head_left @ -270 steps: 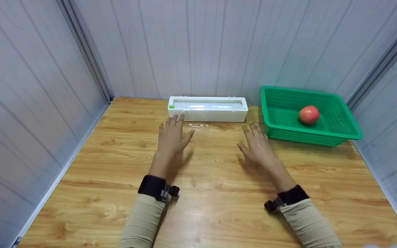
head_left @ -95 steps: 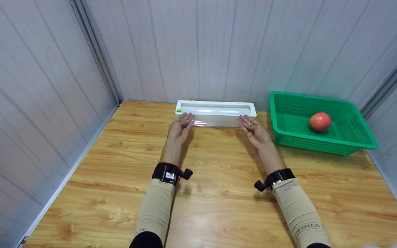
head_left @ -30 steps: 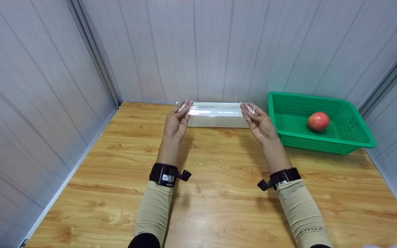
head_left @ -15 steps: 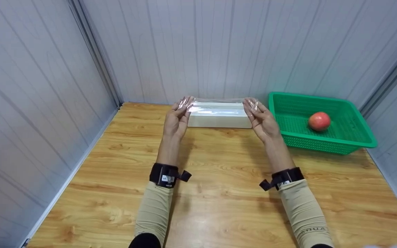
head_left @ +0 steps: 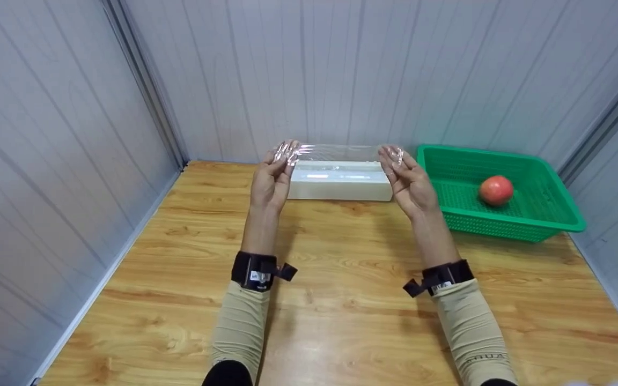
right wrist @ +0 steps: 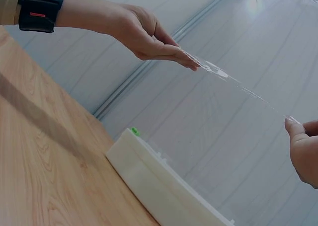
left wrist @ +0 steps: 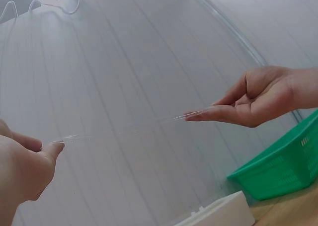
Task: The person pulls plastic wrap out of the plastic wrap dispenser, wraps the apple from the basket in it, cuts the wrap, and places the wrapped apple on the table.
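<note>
A clear sheet of cling film [head_left: 338, 153] is stretched between my two hands, raised above a white cling film dispenser box [head_left: 341, 190]. My left hand [head_left: 271, 182] pinches the film's left corner between thumb and fingers. At the opposite corner, my right hand [head_left: 410, 182] pinches it the same way. Seen from the left wrist, the film [left wrist: 134, 129] runs nearly edge-on as a thin line from hand to hand. In the right wrist view the dispenser [right wrist: 169, 181] stands on the table below, its green slider [right wrist: 134, 131] at one end.
A green plastic basket [head_left: 507, 222] stands at the right, close to my right hand. One round red fruit [head_left: 496, 190], perhaps a tomato, lies in it. Pale panel walls [head_left: 330, 69] enclose the wooden table [head_left: 336, 300] at the back and both sides.
Both hands took hold of the film at the dispenser's front. Since then they have lifted it up, so more film shows between them. The box, basket and red fruit stay in place.
</note>
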Tool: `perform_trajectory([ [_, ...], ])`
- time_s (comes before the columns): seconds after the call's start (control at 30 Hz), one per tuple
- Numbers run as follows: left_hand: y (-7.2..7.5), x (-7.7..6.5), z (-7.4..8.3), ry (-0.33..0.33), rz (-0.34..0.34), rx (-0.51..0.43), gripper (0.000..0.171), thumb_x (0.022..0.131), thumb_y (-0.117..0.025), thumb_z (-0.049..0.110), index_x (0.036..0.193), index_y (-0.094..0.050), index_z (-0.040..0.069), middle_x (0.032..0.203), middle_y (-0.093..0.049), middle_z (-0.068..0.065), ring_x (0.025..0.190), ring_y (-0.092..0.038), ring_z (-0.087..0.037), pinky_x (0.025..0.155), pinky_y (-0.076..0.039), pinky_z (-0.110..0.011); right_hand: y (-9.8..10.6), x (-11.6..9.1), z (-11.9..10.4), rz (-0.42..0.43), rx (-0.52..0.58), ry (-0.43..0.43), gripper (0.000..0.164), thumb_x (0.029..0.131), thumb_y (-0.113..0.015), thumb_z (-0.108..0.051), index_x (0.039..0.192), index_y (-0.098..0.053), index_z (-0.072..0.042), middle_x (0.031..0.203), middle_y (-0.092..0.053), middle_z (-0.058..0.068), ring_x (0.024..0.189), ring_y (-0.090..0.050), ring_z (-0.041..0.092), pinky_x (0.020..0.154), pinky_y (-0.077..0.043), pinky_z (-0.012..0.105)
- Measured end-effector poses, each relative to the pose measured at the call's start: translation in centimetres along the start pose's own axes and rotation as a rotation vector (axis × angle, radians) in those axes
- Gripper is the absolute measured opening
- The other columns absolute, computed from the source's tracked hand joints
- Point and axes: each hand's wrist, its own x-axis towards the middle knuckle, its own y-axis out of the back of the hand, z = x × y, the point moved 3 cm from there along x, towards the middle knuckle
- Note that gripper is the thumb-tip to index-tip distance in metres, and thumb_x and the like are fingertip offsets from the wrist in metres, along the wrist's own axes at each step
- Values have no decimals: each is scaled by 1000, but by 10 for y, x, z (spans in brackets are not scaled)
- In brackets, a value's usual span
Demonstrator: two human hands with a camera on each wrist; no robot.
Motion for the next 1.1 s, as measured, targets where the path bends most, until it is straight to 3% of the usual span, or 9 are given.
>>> perform_trajectory([
  [0.27, -16, -2, 3, -16, 2, -29, 53, 103, -36, -22, 156, -35, -15, 159, -40, -35, 149, -41, -43, 105, -54, -33, -12, -4, -6, -29, 42, 30, 62, 108, -32, 15, 167, -17, 3, 173, -22, 22, 157, -28, 33, 117, -44, 37],
  [0.63, -35, -5, 7, -43, -49, -45, 54, 103, -36, -21, 157, -34, -14, 159, -39, -34, 150, -40, -42, 103, -55, -32, -30, -9, -16, -53, -2, 88, 60, 107, -36, 15, 165, -21, 6, 170, -26, 25, 154, -32, 36, 115, -47, 37],
  [0.9, -50, -12, 5, -64, -90, -42, 50, 105, -37, -19, 155, -38, -15, 158, -41, -34, 150, -39, -43, 101, -58, -33, -40, -14, -27, -89, 47, 101, 64, 107, -36, 16, 166, -18, 3, 173, -20, 22, 156, -27, 34, 115, -46, 37],
  [1.1, -58, -16, 7, -71, -117, -63, 52, 105, -37, -19, 156, -37, -13, 159, -41, -34, 149, -40, -42, 103, -57, -35, -47, -17, -30, -94, 57, 111, 62, 107, -37, 17, 165, -23, 4, 168, -32, 22, 153, -33, 34, 111, -50, 36],
])
